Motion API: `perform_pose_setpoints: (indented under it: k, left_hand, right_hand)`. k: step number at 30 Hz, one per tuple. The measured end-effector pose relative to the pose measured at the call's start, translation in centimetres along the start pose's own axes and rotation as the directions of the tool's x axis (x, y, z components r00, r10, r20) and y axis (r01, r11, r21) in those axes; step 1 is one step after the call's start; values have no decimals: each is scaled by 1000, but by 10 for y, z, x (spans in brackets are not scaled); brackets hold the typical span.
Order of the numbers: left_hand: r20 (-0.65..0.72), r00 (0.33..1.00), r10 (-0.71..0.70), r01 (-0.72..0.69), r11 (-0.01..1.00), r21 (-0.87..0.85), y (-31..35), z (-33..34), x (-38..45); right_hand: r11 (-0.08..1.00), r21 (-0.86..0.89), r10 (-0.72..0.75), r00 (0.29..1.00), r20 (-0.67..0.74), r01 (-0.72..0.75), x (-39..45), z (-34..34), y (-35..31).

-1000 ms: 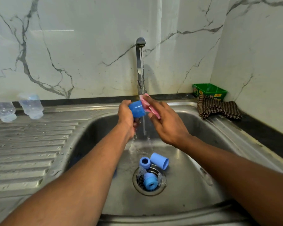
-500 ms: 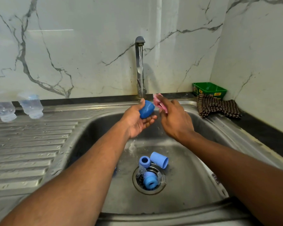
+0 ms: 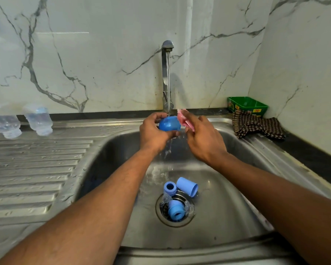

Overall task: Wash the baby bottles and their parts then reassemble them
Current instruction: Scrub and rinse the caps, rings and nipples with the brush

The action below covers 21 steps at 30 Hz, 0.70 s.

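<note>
My left hand [image 3: 153, 131] holds a blue bottle cap [image 3: 169, 123] under the running tap [image 3: 167, 73], fingers curled round it. Just right of it my right hand [image 3: 203, 138] grips a pink sponge [image 3: 183, 119], close to the cap. In the steel sink [image 3: 227, 207] below lie a light blue cap [image 3: 186, 186], a blue collar ring [image 3: 170, 188] and a second blue collar ring [image 3: 175, 210] over the drain, with clear teats [image 3: 188, 207] beside it. Two clear bottles [image 3: 38, 119] stand upside down at the back left of the drainboard.
The ribbed drainboard [image 3: 36, 169] stretches to the left of the basin. A checked cloth [image 3: 256, 126] and a green box [image 3: 246, 106] sit on the counter at the back right, by the marble wall corner. Water streams down into the basin.
My left hand has turned the blue cap, palm now facing down more, and holds it right under the stream. My right hand with the sponge stays beside it.
</note>
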<state>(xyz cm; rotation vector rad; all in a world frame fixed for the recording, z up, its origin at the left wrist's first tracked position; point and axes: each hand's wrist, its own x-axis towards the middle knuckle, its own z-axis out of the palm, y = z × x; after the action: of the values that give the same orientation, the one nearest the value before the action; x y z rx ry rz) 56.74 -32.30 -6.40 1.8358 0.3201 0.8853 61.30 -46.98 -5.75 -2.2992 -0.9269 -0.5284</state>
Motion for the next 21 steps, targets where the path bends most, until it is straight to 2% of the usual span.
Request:
perform_pose_setpoints:
  k: [3, 5, 7, 9, 12, 13, 16, 18, 19, 21]
  left_hand:
    - [-24, 1000, 10, -11, 1000, -18, 0, 1, 1]
    - [-58, 998, 36, -38, 999, -37, -1, 1, 2]
    - [-93, 994, 63, -68, 996, -51, -1, 2, 1]
    - [-83, 994, 72, -78, 995, -69, -2, 1, 2]
    - [-61, 995, 77, -82, 992, -91, -2, -1, 1]
    - [-56, 995, 83, -89, 991, -103, -1, -1, 1]
    - [-47, 993, 105, -110, 986, -124, -2, -1, 3]
    - [-47, 989, 139, -144, 983, -113, -3, -1, 5]
    - [-43, 989, 143, -147, 984, -105, -4, 0, 6]
    - [13, 997, 75, -73, 991, -114, -1, 1, 3]
  right_hand:
    - [978, 115, -171, 984, -53, 176, -5, -3, -7]
    - [960, 78, -270, 963, 1, 269, -6, 0, -13]
    - [968, -7, -250, 967, 45, 250, -5, 5, -18]
    - [988, -40, -151, 988, 16, 152, -3, 6, -17]
    - [999, 5, 40, 999, 5, -40, -1, 2, -7]
    - [999, 20, 51, 999, -7, -50, -1, 0, -4]
    - [987, 76, -138, 989, -56, 142, -3, -7, -6]
    - [967, 63, -248, 969, -8, 248, -1, -6, -12]
    - [969, 34, -246, 969, 21, 245, 0, -4, -13]
    - [989, 2, -150, 989, 16, 150, 2, -3, -11]
